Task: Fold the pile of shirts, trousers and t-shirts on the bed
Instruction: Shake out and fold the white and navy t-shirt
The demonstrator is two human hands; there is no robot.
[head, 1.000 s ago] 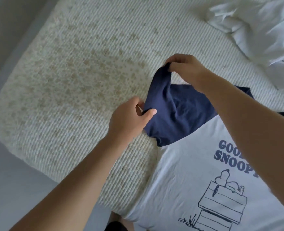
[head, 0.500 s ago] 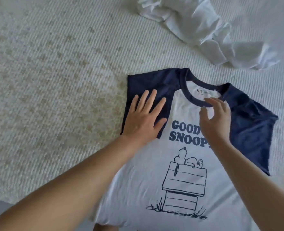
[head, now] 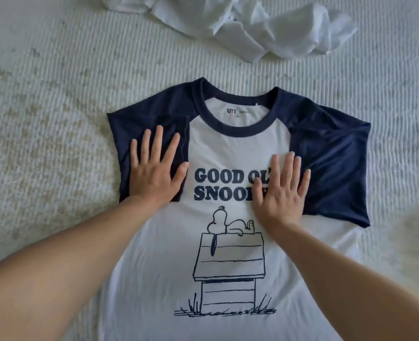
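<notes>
Bed (head: 55, 114) fills whole frame, covered w/ off-white ribbed bedspread. Faint tan speckled patches at left, esp. upper left and mid-left; another blurred patch at right edge. Soft, even light, no hard shadows.

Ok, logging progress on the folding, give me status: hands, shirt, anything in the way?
Both hands open: left flat on folded-in sleeve, right on chest. T-shirt face up. White pile beyond collar, apart.

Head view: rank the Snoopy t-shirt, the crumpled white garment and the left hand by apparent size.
1. Snoopy t-shirt, though cut off at the bottom edge.
2. Crumpled white garment, also cropped at the top.
3. Left hand, flat on the navy sleeve.
</notes>
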